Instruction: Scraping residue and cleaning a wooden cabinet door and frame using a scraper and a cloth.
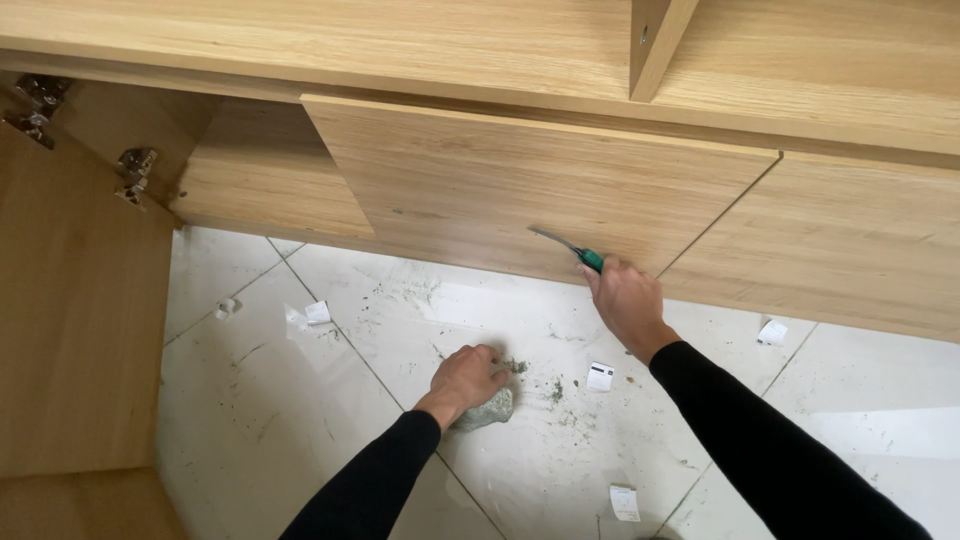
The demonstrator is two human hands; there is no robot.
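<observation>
My left hand (467, 379) is pressed down on a grey-green rag (486, 410) on the white floor tiles, fingers curled over it. Grey dust and grit (548, 388) lie just right of the rag. My right hand (628, 303) is raised above the floor and grips a small tool with a green handle (592, 260). The tool's thin metal blade (552, 239) points up-left and lies against the lower edge of a light wooden cabinet door (520, 185). Both arms wear black sleeves.
An open cabinet door (75, 300) with metal hinges (135, 170) stands at the left. Several small white paper scraps (600, 377) lie scattered on the smeared tiles (300, 400). A wooden top and upright divider (655, 40) run above the doors.
</observation>
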